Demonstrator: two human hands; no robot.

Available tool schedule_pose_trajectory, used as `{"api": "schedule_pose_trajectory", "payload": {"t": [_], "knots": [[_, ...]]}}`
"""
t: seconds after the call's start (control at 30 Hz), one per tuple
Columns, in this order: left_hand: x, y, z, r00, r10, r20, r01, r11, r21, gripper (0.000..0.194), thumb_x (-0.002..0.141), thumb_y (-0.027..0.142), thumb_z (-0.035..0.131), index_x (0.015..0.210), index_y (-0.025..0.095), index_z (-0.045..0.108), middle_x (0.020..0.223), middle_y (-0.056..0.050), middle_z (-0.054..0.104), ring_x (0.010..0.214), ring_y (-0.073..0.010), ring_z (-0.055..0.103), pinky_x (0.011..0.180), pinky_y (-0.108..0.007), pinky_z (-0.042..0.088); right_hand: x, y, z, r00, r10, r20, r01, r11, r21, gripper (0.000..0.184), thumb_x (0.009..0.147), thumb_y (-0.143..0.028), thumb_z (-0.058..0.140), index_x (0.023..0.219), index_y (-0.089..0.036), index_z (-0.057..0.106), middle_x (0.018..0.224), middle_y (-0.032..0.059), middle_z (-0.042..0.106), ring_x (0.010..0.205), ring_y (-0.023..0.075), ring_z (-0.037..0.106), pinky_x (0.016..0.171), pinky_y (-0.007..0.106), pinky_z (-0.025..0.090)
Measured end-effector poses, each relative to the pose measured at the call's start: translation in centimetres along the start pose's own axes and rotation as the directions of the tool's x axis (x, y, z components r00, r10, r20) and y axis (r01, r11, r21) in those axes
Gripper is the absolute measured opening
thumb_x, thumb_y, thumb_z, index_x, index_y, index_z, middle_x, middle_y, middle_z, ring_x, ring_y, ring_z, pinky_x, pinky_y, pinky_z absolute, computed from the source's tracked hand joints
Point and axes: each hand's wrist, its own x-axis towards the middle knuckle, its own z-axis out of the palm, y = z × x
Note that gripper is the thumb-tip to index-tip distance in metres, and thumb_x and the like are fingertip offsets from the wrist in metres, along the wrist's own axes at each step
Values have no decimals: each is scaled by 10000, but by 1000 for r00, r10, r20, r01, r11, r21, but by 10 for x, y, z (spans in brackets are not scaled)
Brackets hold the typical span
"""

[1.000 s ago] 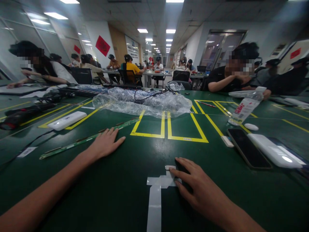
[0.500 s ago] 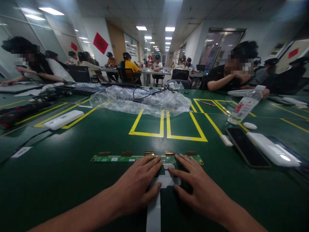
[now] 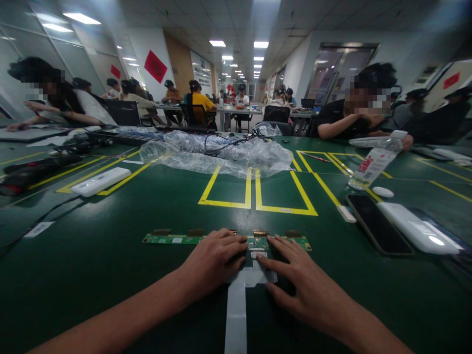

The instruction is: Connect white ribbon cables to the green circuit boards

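Observation:
A long narrow green circuit board (image 3: 173, 239) with small gold tabs lies crosswise on the dark green table (image 3: 110, 275), just beyond a white tape cross (image 3: 238, 295). My left hand (image 3: 212, 260) rests on the board's middle with its fingers curled down onto it. My right hand (image 3: 300, 282) lies flat beside it, fingers stretched out, fingertips touching the board's right half and a small white piece at the top of the tape.
Crumpled clear plastic with a black cable (image 3: 221, 152) lies past yellow tape squares (image 3: 258, 196). A black phone (image 3: 378, 223), a white device (image 3: 418, 228) and a water bottle (image 3: 374, 162) sit on the right, another white device (image 3: 101, 181) on the left. Other people sit around the tables.
My left hand dragged the board from the left to the table's middle in front of me. Since half a second ago its fingers have curled in on the board; my right hand has barely moved.

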Motion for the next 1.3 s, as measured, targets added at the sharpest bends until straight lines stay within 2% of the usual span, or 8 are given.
{"api": "schedule_pose_trajectory", "payload": {"t": [0.2,0.47,0.57,0.73,0.9,1.07,1.3], "knots": [[1,1,2,1000,15,-26,-14,999,36,273,930,250,597,1190,209,674,1230,-56,664,1029,-234,574,884,-412,497,1,1,3,999,-15,-38,15,1000,5,546,881,-406,638,1407,-392,495,1592,53,296,1450,360,241,1139,632,188],[7,2,4,998,38,-48,-30,987,161,182,963,302,562,1024,218,711,1115,-31,710,895,-214,598,757,-378,450,1,0,4,999,-14,-33,12,999,-49,545,901,-432,595,1428,-406,459,1590,66,300,1454,341,239,1134,627,208],[9,1,5,997,51,-66,-38,981,192,184,964,302,558,1014,215,712,1060,-36,721,863,-206,601,717,-357,425,2,2,1,996,-40,-84,38,999,-17,505,918,-385,570,1416,-381,483,1550,45,382,1428,306,313,1140,593,250],[8,2,6,996,60,-65,-45,975,216,184,967,288,544,1030,219,703,1101,-25,712,864,-208,601,708,-354,415,4,1,-5,988,-27,-151,34,999,41,343,930,-324,541,1255,-313,653,1423,48,536,1321,273,467,1101,527,369],[8,5,4,998,38,-43,-26,971,236,169,964,282,550,1016,218,697,1102,-12,712,858,-211,606,701,-352,415,6,-1,-4,990,-13,-141,17,1000,25,348,930,-318,537,1256,-299,657,1415,51,546,1316,265,471,1110,515,361],[9,5,5,996,69,-59,-49,958,283,178,974,272,529,965,196,690,1069,-24,721,847,-210,614,710,-354,418,6,0,-5,991,-9,-135,13,1000,24,359,933,-325,534,1273,-303,645,1417,51,548,1308,270,483,1112,527,356],[7,8,6,998,43,-39,-31,961,274,212,986,269,494,1028,196,688,1116,-34,711,892,-223,629,745,-390,480,5,-1,-5,989,-19,-148,24,999,32,343,941,-326,526,1259,-306,653,1414,49,550,1297,271,493,1101,517,370]]}}
